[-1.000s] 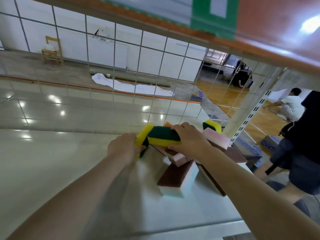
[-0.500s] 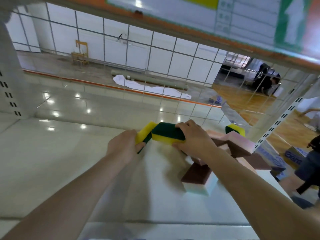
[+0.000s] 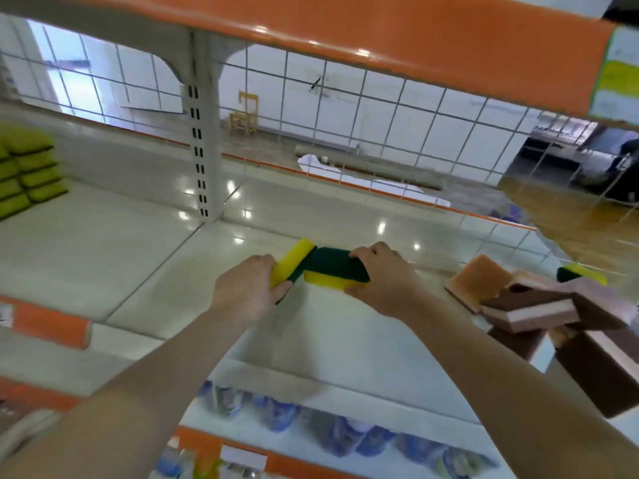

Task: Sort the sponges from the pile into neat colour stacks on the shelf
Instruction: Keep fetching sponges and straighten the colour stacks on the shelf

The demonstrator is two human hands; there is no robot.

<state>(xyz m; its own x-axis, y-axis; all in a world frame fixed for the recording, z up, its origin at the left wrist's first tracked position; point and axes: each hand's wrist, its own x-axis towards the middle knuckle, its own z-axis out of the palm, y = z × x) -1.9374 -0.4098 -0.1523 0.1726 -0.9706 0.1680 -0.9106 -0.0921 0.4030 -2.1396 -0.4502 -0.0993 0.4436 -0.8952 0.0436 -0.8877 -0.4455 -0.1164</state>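
Head view: a person's two bare arms reach forward over a pale shop shelf, each hand on a yellow-and-green sponge.
Shelf (image 3: pixel 103 257): glossy cream metal, the widest thing in sight, with a wire grid back (image 3: pixel 345 108), a slotted upright post (image 3: pixel 202 150) and an orange-edged shelf above (image 3: pixel 380 32).
Lower shelf (image 3: pixel 311 433): blurred blue-and-white packages line up beneath the front edge (labels unreadable).
Sponge pile (image 3: pixel 553 316): at the right end of the shelf, brown-and-pink sponges lie tumbled over one another; an orange sponge (image 3: pixel 479 276) leans at its left edge and a yellow-green sponge (image 3: pixel 581 273) peeks out behind.
Yellow stack (image 3: pixel 26 174): at the far left of the shelf, yellow-green sponges sit piled in neat columns, well apart from the hands.
Left hand (image 3: pixel 247 293): fingers and thumb are curled round the near end of a tilted sponge (image 3: pixel 292 264), which stands on edge with its yellow face up and its green side toward the other sponge.
Right hand (image 3: pixel 383 278): fingers are curled over the right end of a second sponge (image 3: pixel 330 271), green pad up and yellow foam below, just above or on the shelf (cannot tell which).
Two sponges: they meet at mid-shelf, touching between the hands.
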